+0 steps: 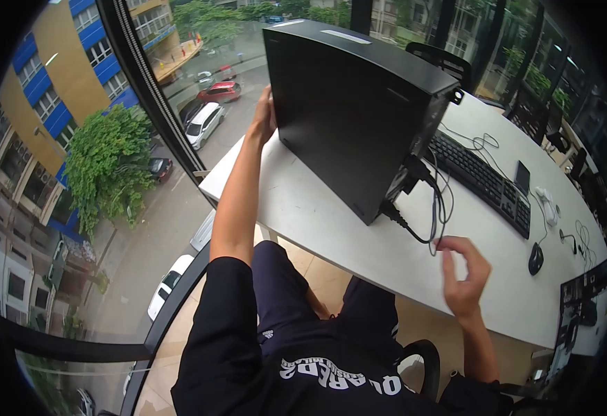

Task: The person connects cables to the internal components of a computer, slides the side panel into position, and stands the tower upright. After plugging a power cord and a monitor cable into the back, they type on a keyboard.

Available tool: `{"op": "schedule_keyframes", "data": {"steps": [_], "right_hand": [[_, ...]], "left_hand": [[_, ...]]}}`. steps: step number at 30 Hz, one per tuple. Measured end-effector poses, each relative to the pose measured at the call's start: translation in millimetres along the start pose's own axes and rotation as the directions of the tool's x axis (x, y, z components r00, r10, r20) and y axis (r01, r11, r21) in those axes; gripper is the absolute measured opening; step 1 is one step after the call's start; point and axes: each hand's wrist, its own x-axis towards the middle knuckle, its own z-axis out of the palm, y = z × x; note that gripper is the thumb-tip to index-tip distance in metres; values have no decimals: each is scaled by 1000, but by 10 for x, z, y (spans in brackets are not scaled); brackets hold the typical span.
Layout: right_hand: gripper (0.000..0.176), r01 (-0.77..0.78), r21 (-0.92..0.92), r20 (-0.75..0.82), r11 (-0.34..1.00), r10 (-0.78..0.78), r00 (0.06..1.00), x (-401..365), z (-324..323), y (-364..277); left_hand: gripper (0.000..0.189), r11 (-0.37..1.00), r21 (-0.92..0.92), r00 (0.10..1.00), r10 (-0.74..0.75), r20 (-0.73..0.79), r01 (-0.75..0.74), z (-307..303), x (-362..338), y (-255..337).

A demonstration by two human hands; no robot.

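Note:
A black desktop computer tower (352, 111) stands upright on the white desk (303, 201), its rear side turned to the right. My left hand (266, 116) grips the tower's left edge, with most of the fingers hidden behind the case. Black cables (434, 208) run from plugs (392, 210) at the rear and hang in loops beside it. At the bottom of a loop, my right hand (465, 274) pinches a cable between thumb and index finger, just over the front part of the desk.
On the desk right of the tower lie a black keyboard (483, 182), a phone (522, 177), a mouse (536, 258) and a white bundled cable (547, 206). A monitor (574, 326) is at the lower right. Window glass borders the left side; a chair (442, 62) stands behind the desk.

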Motion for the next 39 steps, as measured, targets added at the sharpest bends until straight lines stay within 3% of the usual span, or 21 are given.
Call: {"op": "schedule_keyframes", "data": {"steps": [1, 3, 6, 9, 11, 13, 15, 16, 19, 22, 26, 34, 39], "right_hand": [[31, -6, -67, 21, 998, 8, 1000, -56, 174, -137], [46, 44, -174, -38, 984, -51, 998, -30, 461, -187], [67, -99, -184, -99, 978, 82, 992, -50, 701, -216], [73, 26, -270, -456, 962, -152, 877, -190, 806, -437], [72, 117, -355, -406, 928, -266, 875, -511, 884, -604], [73, 327, -162, -266, 931, -361, 894, -500, 1026, -702], [74, 192, -97, -255, 977, -211, 944, -279, 1155, -723], [86, 117, -88, -235, 989, -135, 963, -163, 1201, -633], [93, -65, -196, -216, 978, 21, 976, 157, 1288, -477], [102, -80, -12, -200, 997, 76, 977, 292, 1439, -339], [110, -108, 100, -184, 989, 125, 975, 384, 1614, -405], [116, -211, 96, -186, 973, 226, 956, 630, 1680, -264], [112, -211, 117, -171, 970, 229, 958, 853, 1534, 23]], "left_hand": [[76, 997, -66, 999, -51, -6, 51, 14, 44, -4], [64, 999, -45, 999, 10, -34, -12, 90, 80, -48], [58, 996, -89, 999, 5, 34, -2, -22, 150, -110], [59, 997, -64, 999, 35, 36, -33, -36, 158, -119], [59, 996, -76, 998, 53, 43, -50, -43, 173, -134], [56, 998, -63, 999, 28, 26, -27, -81, 152, -153], [55, 999, -32, 999, 6, 40, -5, -104, 159, -147], [54, 998, -68, 1000, 8, 23, -7, -85, 157, -143], [51, 996, -90, 999, 27, 38, -24, -141, 201, -171], [49, 988, -152, 1000, -1, 29, 5, -267, 309, -249], [45, 990, -137, 994, 31, 101, -17, -266, 252, -222], [50, 990, -137, 998, 37, 54, -29, -258, 135, -167], [50, 988, -92, 991, 129, 39, -125, -71, -205, -62]]}}
